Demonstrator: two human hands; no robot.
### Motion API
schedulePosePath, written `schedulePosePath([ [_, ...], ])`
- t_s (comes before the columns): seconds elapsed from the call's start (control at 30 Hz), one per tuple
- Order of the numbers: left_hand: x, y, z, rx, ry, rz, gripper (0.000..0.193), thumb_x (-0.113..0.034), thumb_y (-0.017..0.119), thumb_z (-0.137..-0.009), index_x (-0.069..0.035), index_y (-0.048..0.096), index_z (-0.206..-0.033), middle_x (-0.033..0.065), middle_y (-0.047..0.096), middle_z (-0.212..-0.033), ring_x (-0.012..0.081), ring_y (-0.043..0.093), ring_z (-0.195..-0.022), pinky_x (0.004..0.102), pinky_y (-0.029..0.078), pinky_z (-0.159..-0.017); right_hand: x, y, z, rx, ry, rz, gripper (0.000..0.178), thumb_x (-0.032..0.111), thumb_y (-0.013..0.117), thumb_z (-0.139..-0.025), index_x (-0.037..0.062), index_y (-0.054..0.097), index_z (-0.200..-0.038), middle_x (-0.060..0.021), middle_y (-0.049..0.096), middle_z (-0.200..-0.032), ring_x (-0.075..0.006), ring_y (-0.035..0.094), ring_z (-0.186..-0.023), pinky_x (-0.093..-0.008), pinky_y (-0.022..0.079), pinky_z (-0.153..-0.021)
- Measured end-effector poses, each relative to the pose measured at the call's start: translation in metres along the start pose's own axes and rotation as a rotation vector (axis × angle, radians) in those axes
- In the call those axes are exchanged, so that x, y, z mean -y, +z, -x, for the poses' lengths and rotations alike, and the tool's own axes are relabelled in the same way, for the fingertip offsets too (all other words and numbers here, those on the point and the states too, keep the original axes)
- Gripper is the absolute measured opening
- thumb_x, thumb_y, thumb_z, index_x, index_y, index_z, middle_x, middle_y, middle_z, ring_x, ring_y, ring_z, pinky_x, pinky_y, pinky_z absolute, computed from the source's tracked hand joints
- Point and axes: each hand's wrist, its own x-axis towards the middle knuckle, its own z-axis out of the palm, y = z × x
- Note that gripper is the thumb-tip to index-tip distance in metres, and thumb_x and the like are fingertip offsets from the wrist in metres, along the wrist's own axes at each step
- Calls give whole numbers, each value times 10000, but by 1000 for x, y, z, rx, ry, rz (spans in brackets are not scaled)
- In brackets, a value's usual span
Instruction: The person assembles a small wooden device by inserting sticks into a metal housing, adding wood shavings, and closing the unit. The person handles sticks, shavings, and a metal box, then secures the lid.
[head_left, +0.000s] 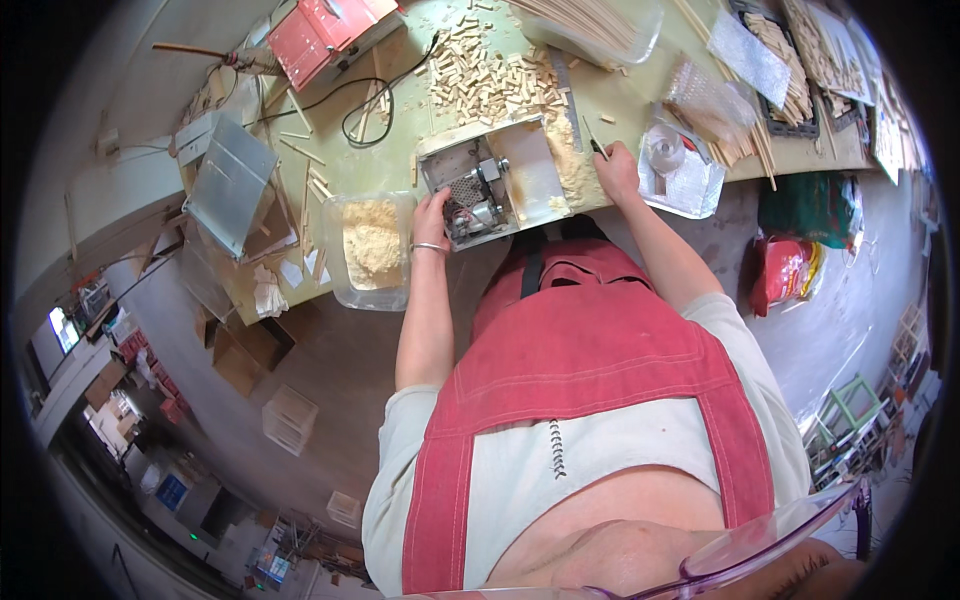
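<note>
An open metal box with a small motor and a perforated plate inside lies at the near edge of the workbench. My left hand grips its left wall, the fingers curled over the edge. To the right of the box, my right hand is closed around the dark handle of a screwdriver-like tool; its thin metal shaft points away from me. The exact kind of tip is too small to tell. Sawdust lies between the box and my right hand.
Many short wooden pieces are heaped behind the box. A clear tub of sawdust stands left, at the bench edge. A black cable, a red machine, wooden sticks and a foil-lined tray surround the work.
</note>
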Motion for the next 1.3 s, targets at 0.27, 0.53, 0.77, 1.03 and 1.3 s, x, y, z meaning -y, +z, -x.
schedulePosePath([
  [0.27, -16, 12, 26, 66, 58, 24, 238, -138, 626, -913, 21, 653, -1088, 68, 684, -954, 148, 657, -798, 290, 539, -684, 18, -25, 28, -60, -109, -139, 370, 342, 493, -958, -7, 615, -970, -264, 641, -880, -424, 633, -864, -486, 464, -761],
  [0.53, -2, 17, 35, -381, 558, -711, 557, -190, 664, -871, 63, 470, -1328, 236, 531, -1305, 347, 535, -1203, 435, 420, -1047, 85, -48, 75, 33, -364, -191, 337, 305, 499, -997, -3, 600, -904, -222, 589, -757, -336, 592, -720, -434, 444, -680],
  [0.77, -20, 53, 95, -73, 997, -825, 335, -83, 613, -802, -53, 598, -1135, 131, 548, -1075, 332, 527, -1040, 454, 418, -909, 130, -59, 113, -62, -604, -44, 293, 279, 511, -1006, 24, 622, -914, -171, 568, -757, -355, 567, -722, -429, 450, -675],
  [1.03, -7, 49, 85, 92, 844, -820, 249, -84, 577, -827, -44, 613, -1070, 156, 612, -918, 356, 610, -843, 451, 489, -732, 162, -100, 152, -109, -767, -211, 231, 186, 545, -1006, -10, 638, -926, -128, 610, -782, -249, 586, -692, -337, 453, -635],
  [1.3, -8, 17, 98, 80, 724, -738, 279, -88, 566, -850, -47, 617, -1122, 163, 662, -964, 353, 650, -825, 437, 518, -709, 211, -107, 175, -23, -1026, -188, 134, 101, 623, -945, -12, 639, -874, -133, 613, -742, -270, 591, -631, -340, 459, -577],
])
